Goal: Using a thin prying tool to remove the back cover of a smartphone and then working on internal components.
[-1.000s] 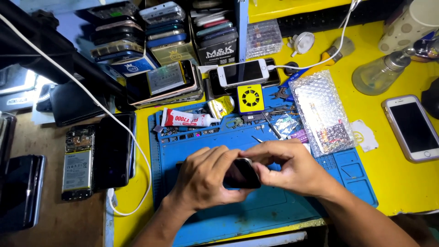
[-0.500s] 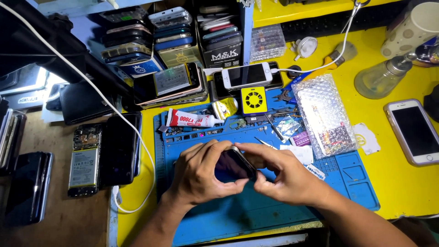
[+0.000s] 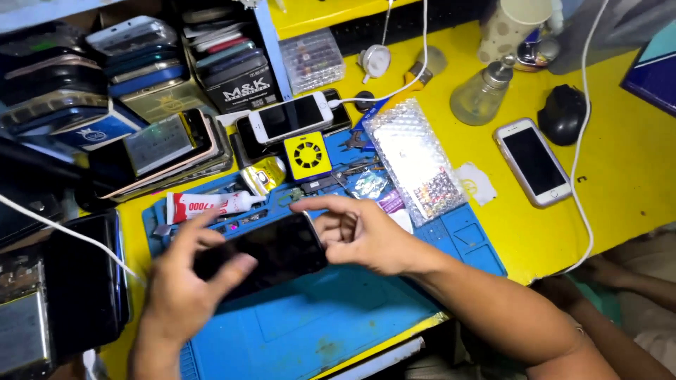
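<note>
Both hands hold a dark phone flat, screen up, just above a blue mat on the yellow bench. The left hand grips the phone's near-left end, thumb across the glass and fingers curled over the far edge. The right hand closes on the right end, index finger stretched along the top edge and the other fingers tucked against the side. The phone's screen is black.

Just beyond the phone, on the mat's far edge, lie a white and red glue tube, a roll of yellow tape and a small yellow square tool. A bubble-wrap pouch lies to the right of these, partly on the mat. A white phone sits behind the tool with a white cable plugged in. Another white phone lies face up on the bench to the right, near a black mouse and a clear bottle. Stacks of phones fill the shelf at the back left.
</note>
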